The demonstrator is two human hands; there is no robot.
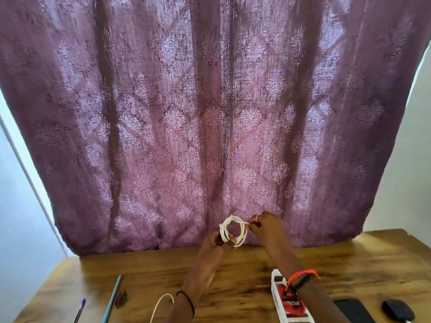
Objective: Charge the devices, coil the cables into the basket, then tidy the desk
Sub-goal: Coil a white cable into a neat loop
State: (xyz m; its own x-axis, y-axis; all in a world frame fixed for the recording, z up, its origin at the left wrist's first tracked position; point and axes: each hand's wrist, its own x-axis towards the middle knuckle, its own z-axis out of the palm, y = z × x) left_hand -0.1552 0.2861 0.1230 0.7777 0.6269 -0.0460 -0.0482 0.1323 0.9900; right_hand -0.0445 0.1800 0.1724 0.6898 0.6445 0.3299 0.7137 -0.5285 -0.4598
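Head view: white cable coil [224, 230] upright, face-on.

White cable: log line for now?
step: coiling | left hand: holds white cable coil | right hand: pinches a strand | coil: above desk

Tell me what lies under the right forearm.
A white power strip with red parts lies on the wooden desk. The right forearm covers part of it, so any plugs there cannot be seen.

Single wide-angle view from head height, facing forward and slightly downward: wooden desk [245, 297] near and low in frame, purple curtain [210, 113] close behind.
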